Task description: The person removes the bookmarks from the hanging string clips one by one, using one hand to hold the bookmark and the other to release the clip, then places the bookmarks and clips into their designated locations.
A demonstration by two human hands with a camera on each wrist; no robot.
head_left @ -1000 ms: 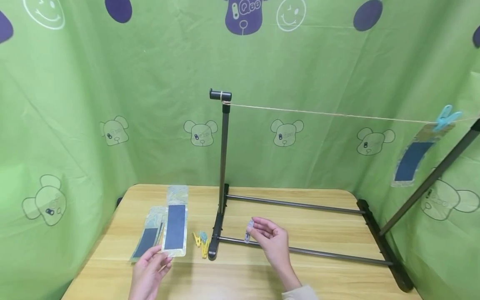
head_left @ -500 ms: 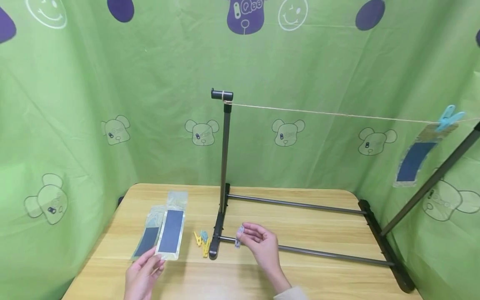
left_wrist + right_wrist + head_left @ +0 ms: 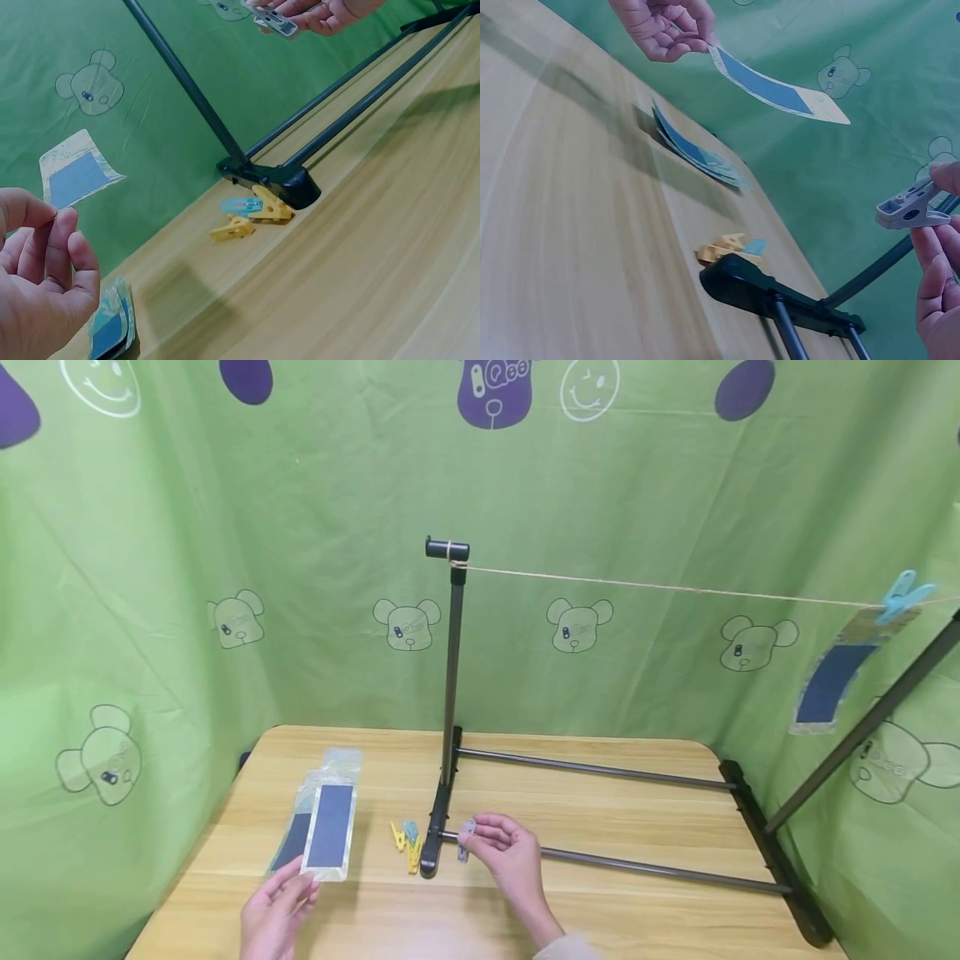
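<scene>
Nearest to me, at about seven o'clock in the head view, my left hand (image 3: 276, 914) has its fingers (image 3: 66, 247) curled and pinching the lower edge of a clear packet with a dark blue card (image 3: 327, 817) inside, holding it lifted above the counter (image 3: 480, 918); the right wrist view shows the packet clear of the wood. At six o'clock my right hand (image 3: 504, 853) pinches a small grey clothespin (image 3: 464, 842) between thumb and curled fingers, raised just over the near rail of the black drying rack (image 3: 450, 710). Under the held packet, at roughly eight o'clock, more packets (image 3: 294, 839) lie stacked flat on the counter. Between that stack and the rack's foot, a few loose clothespins (image 3: 406, 843), yellow and blue, lie touching one another just beside the foot. Beyond them the rack's upright post rises toward twelve o'clock, and a string (image 3: 675, 588) runs from its top out toward two o'clock. Far along that string a blue clothespin (image 3: 903, 593) clamps another packet (image 3: 836, 677), which hangs tilted against the green printed curtain (image 3: 300, 527) behind everything.
</scene>
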